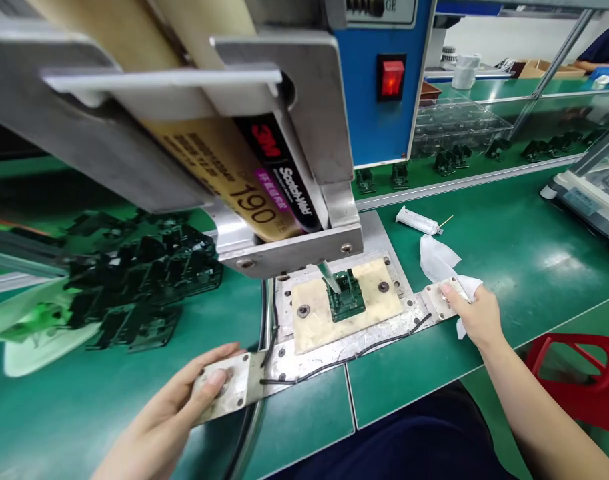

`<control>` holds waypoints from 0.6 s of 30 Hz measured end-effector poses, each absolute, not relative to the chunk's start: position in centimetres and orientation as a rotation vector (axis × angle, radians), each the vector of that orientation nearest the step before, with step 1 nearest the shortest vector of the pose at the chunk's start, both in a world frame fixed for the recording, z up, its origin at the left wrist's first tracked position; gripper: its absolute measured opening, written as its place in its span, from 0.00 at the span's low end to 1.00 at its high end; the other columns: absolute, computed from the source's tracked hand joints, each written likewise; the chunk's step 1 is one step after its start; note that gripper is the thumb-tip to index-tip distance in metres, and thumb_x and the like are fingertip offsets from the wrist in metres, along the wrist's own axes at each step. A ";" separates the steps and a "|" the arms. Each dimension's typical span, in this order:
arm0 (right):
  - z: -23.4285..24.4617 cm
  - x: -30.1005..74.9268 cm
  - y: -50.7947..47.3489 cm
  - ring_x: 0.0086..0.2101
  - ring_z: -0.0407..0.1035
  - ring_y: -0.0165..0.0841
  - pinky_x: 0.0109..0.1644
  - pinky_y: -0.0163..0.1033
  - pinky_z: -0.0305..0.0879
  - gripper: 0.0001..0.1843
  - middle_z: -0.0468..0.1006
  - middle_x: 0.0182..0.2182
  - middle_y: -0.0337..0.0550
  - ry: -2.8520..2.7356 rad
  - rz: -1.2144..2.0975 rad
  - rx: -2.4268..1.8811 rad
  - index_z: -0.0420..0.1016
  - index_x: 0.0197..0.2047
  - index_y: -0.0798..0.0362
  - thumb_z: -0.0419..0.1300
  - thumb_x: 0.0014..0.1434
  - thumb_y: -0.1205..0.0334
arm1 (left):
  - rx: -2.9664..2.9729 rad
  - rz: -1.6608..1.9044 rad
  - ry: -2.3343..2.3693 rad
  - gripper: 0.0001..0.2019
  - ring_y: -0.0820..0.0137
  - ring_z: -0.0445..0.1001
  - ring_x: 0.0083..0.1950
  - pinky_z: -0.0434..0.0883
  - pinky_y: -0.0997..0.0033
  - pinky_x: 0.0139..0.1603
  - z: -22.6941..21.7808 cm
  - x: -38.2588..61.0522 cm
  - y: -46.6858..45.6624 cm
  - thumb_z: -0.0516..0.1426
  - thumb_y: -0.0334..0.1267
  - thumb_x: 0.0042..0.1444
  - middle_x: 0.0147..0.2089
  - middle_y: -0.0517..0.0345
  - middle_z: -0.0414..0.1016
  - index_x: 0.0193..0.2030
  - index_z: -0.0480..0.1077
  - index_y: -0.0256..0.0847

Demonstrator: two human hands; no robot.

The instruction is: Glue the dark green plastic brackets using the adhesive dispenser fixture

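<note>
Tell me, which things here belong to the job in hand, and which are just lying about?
In the job, it seems:
- left hand and right hand, thumbs on the ends of the metal fixture
- green part under the nozzle
- Scotch-Weld cartridge

Probably just about:
- white syringe
- paper roll
- red stool

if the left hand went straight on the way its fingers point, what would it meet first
Beyond the silver rectangular metal plate it grips, the left hand would probably first meet the black flexible cable running just ahead, though how high that cable lies is hard to judge.
</note>
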State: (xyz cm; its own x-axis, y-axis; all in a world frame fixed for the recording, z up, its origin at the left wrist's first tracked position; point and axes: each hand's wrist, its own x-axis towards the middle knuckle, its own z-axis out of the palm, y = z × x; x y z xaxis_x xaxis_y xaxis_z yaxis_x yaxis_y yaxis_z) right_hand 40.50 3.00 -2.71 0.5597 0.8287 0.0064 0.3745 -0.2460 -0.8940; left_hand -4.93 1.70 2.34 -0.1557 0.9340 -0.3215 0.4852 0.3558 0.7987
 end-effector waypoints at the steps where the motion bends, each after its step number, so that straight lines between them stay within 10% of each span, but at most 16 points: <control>1: -2.6 40.6 3.0 0.36 0.79 0.48 0.40 0.48 0.74 0.32 0.86 0.34 0.52 -0.973 0.602 -1.845 0.85 0.37 0.54 0.70 0.45 0.32 | 1.123 0.743 1.760 0.30 0.50 0.78 0.49 0.80 0.54 0.44 1.8 -4.4 1.1 0.63 0.69 0.53 0.55 0.49 0.80 0.55 0.75 0.51; 7: -3.1 41.7 2.7 0.39 0.80 0.51 0.43 0.51 0.75 0.36 0.86 0.36 0.53 -1.043 0.501 -1.894 0.86 0.40 0.53 0.68 0.46 0.27 | 0.672 1.349 1.728 0.35 0.68 0.74 0.36 0.73 0.78 0.31 -0.1 -0.4 0.7 0.78 0.59 0.29 0.42 0.54 0.81 0.42 0.77 0.40; 18: -3.2 41.1 2.8 0.39 0.80 0.52 0.44 0.53 0.74 0.39 0.86 0.36 0.54 -1.008 0.505 -1.881 0.86 0.40 0.53 0.66 0.45 0.25 | 0.679 1.406 1.761 0.24 0.70 0.73 0.32 0.71 0.81 0.27 -1.3 -0.7 1.2 0.75 0.51 0.31 0.37 0.57 0.82 0.35 0.79 0.41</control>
State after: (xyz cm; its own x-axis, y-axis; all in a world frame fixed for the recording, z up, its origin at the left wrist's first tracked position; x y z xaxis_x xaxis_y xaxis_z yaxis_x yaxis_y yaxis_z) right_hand 41.09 2.79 -3.23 0.5816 0.8112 0.0608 0.4365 -0.2482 -0.8648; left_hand -0.67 1.15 -1.31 -0.5631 0.7916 -0.2371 -0.0557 0.2499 0.9667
